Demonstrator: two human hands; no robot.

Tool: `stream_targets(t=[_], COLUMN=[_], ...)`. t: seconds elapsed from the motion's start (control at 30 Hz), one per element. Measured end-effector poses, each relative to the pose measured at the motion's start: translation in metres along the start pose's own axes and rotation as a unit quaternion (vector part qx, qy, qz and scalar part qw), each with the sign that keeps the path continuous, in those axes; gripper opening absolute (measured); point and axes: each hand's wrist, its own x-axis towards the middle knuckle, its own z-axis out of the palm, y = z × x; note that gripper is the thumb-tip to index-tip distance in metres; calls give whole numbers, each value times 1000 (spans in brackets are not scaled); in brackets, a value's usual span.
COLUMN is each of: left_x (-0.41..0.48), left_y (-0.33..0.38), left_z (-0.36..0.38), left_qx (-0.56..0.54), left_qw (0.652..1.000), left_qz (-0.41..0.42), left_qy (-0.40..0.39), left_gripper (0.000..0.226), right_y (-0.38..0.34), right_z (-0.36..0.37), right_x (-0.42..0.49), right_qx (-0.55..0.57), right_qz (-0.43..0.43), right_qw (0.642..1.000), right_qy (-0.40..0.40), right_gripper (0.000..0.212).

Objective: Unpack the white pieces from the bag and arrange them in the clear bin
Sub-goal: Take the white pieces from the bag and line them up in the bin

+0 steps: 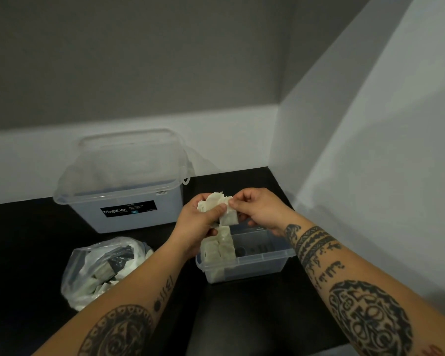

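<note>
My left hand grips a bunch of white pieces above the small clear bin. My right hand pinches the top of the same bunch from the right. Several white pieces stand packed together in the bin's left end; its right part shows bare bottom. A crumpled clear plastic bag lies at the left on the dark surface, with more white pieces and something dark inside it.
A large clear lidded storage box with a black label stands behind the bag, against the back wall. A white wall closes the right side, near the bin. The dark tabletop extends left and toward me.
</note>
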Motion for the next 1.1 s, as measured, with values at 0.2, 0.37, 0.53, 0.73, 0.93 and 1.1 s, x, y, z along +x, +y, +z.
stream_targets(t=[0.2, 0.37, 0.53, 0.73, 0.93, 1.1], left_x=[6, 13, 15, 14, 13, 12], left_y=[-9, -15, -18, -17, -17, -13], left_z=[-7, -13, -9, -10, -9, -6], left_qx=[52, 87, 106, 102, 103, 74], left_qw=[998, 993, 990, 991, 991, 994], left_qz=[18, 37, 42, 38, 34, 24], left_qy=[25, 77, 79, 77, 79, 78], left_gripper=[21, 18, 16, 16, 18, 17], right_y=[17, 40, 54, 67, 75, 70], right_z=[3, 13, 33, 47, 55, 50], right_x=[6, 16, 33, 50, 57, 54], right_qx=[-42, -219, -338, -344, -374, -368], right_qz=[16, 84, 163, 212, 216, 227], right_qw=[999, 968, 911, 901, 888, 892], right_qy=[-28, -92, -169, -161, -154, -132], right_gripper=[10, 10, 15, 27, 34, 29])
